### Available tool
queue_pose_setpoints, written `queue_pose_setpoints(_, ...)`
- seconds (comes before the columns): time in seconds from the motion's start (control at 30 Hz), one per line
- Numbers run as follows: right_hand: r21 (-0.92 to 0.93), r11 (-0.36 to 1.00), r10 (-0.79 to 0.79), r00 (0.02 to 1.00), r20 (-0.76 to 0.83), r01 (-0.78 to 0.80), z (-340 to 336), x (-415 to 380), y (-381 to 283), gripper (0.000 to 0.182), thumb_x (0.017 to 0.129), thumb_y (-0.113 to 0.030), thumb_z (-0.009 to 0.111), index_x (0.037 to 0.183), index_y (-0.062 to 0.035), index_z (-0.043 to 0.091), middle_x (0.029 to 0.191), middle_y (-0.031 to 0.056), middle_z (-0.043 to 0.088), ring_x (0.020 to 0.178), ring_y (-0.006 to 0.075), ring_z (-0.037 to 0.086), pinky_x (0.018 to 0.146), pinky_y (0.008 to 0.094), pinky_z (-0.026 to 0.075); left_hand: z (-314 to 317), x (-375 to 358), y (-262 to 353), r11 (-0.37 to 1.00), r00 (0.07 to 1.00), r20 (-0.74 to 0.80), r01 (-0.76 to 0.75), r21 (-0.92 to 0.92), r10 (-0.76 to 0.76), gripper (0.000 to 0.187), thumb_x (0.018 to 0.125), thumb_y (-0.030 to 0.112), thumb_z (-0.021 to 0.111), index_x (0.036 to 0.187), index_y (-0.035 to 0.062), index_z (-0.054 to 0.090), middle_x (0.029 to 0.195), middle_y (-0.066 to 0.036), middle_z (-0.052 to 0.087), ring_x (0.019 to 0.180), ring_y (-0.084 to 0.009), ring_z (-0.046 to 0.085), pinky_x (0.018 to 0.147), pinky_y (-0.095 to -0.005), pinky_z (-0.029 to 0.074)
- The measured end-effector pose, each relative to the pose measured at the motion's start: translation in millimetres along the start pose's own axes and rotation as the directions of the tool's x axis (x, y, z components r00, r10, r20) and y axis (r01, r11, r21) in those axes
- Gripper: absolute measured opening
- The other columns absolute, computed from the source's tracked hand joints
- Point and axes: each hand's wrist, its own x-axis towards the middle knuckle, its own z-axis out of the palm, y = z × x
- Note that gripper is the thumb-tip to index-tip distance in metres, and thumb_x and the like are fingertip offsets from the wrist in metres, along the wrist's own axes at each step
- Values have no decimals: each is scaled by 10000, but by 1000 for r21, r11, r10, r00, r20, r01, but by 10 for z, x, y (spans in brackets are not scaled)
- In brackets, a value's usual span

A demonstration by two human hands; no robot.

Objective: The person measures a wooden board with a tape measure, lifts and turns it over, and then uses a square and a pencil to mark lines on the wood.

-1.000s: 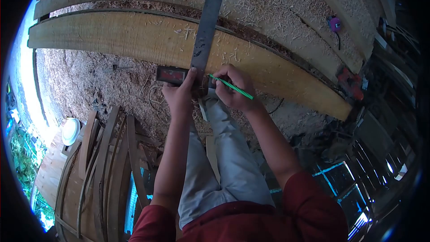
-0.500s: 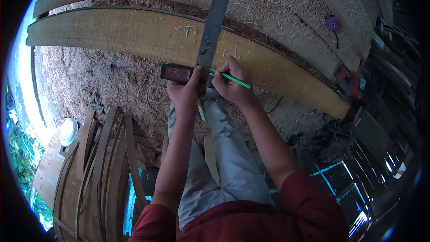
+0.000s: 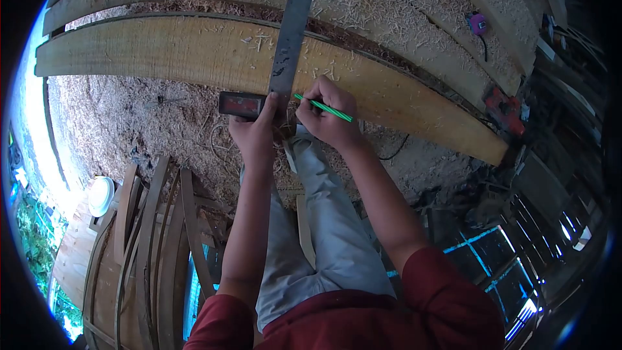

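My left hand (image 3: pixel 253 136) grips a try square (image 3: pixel 293 32) at its dark stock, thumb on the near end of the metal blade. The blade lies across a long, curved wooden plank (image 3: pixel 175 45) and reaches past its far edge. The stock sits along the plank's near edge. Pinched in my right hand (image 3: pixel 330 113) is a green striped pencil (image 3: pixel 332 110), its tip close to the right edge of the blade near the plank's near edge.
Wood shavings cover the boards (image 3: pixel 382 26) behind the plank and the ground. A purple tape measure (image 3: pixel 477 24) lies at upper right, a red power tool (image 3: pixel 504 110) near the plank's right end. Curved wooden strips (image 3: pixel 149 240) lean at lower left, near a white round container (image 3: pixel 101 196).
The whole view has shifted slightly. The square and both hands sit a little further left in it. Both grips look the same.
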Motion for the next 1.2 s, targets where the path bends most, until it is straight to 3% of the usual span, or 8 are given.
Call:
queue_pose_setpoints(0.27,-9,1000,7,1000,10,-7,-30,-4,-9,205,774,-129,751,793,-65,557,678,110,648,615,303,691,560,384,526,12,-13,3,1000,1000,-4,-8,4,8,205,903,53,794,1041,-22,662,952,-73,726,796,-126,710,688,-279,602)
queue_pose_setpoints(0.33,-33,997,-61,992,112,65,-82,-1,-56,173,837,-34,707,828,-28,534,696,75,607,604,116,608,570,292,496,17,-21,18,1000,1000,-7,-10,27,10,217,900,51,798,1046,-22,655,956,-73,724,793,-126,708,696,-276,600)
queue_pose_setpoints(0.67,62,998,-6,1000,-20,7,-6,-16,11,186,828,-46,721,796,-48,538,673,70,597,607,96,602,561,287,485,-15,-4,-13,999,1000,28,11,46,-12,227,897,56,807,1045,-10,649,965,-69,717,829,-120,700,708,-277,594)
queue_pose_setpoints(0.73,-86,994,-60,994,96,68,-60,-3,-32,209,795,-92,749,802,-60,542,677,102,639,595,265,682,550,356,515,18,-17,13,1000,1000,7,-3,-1,3,214,898,53,806,1040,2,654,957,-52,715,828,-108,691,725,-268,577)
queue_pose_setpoints(0.87,149,987,71,997,-30,-65,5,-9,44,220,777,-85,756,802,-57,539,666,106,623,587,268,673,543,351,509,37,-30,41,999,999,10,-39,24,39,191,904,49,800,1034,10,665,953,-36,716,831,-93,680,747,-256,552)
queue_pose_setpoints(0.93,-101,990,-87,991,98,97,-56,4,-19,214,803,-67,748,814,-49,535,674,107,625,577,233,667,534,337,498,26,-21,22,1000,1000,19,-16,15,15,175,909,52,797,1028,12,674,956,-30,719,834,-85,672,766,-250,534)
queue_pose_setpoints(1.03,75,997,13,999,-39,-10,-10,-7,3,182,816,-22,721,811,-39,540,690,66,620,608,114,623,563,283,492,26,-1,-13,998,998,3,-64,5,64,187,898,49,806,1021,-5,676,956,-51,731,808,-85,682,707,-248,556)
queue_pose_setpoints(1.2,-5,998,-68,997,48,69,-23,-23,58,167,820,-13,707,829,-36,541,702,63,629,595,109,607,560,280,489,28,-31,41,1000,999,35,-7,1,7,190,915,60,793,1059,-4,687,976,-37,726,853,-91,674,773,-261,536)
